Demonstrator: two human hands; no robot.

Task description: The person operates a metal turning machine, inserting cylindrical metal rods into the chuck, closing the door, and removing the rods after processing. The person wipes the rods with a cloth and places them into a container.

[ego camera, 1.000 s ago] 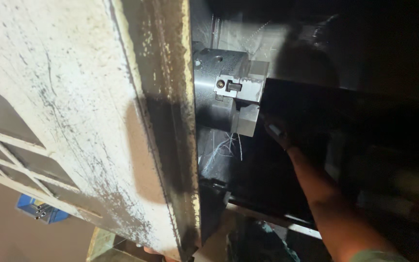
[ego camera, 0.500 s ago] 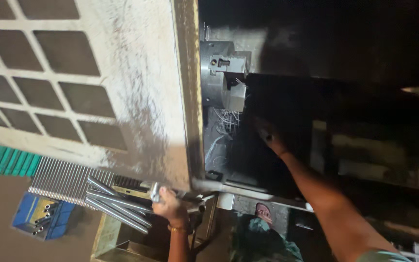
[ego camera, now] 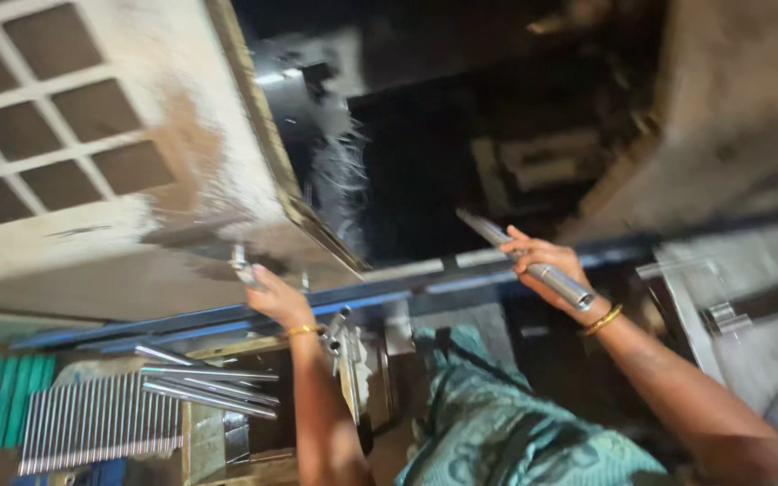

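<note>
A long, shiny steel rod point(ego camera: 526, 261), angled from ten to four o'clock, is gripped by the right hand point(ego camera: 547, 268) with fingers curled tight, while a small blurred metal piece point(ego camera: 241, 265) is pinched by the left hand point(ego camera: 276, 301).

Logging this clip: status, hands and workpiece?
Right hand gripping metal rod. Left hand on machine door edge, grasp unclear. More rods stacked below. Path unobstructed.

Blurred steel rod point(ego camera: 526, 261), tilted, apparently gripped.
</note>
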